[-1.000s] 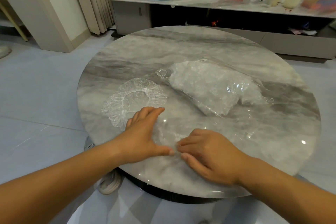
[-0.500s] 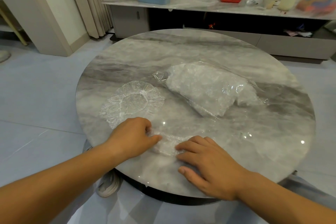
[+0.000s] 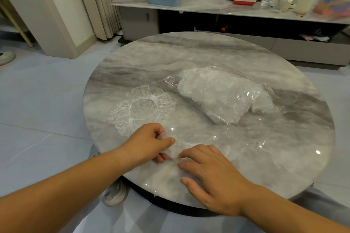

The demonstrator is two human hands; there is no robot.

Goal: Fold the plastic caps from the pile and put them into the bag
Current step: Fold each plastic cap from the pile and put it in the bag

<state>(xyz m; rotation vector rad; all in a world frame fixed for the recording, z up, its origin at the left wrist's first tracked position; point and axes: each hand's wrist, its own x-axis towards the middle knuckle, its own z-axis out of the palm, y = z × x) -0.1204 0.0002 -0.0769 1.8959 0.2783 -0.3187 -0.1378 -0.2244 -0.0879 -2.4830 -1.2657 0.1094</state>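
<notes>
Mid-fold: my left grip (image 3: 145,143) is pinched on the edge of the cap (image 3: 177,150) at the near side of the tabletop (image 3: 189,53), my right grip (image 3: 214,174) pressing it flat-fingered; next, I reckon, draw that edge across, flatten, then reach for the bag (image 3: 223,96).

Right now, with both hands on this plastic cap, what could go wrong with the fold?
The cap, only pinched by the left hand and pressed under the flat right hand, may spring open. It lies near the table's near edge and could slide off. The left hand might drag the spread cap beside it.
</notes>
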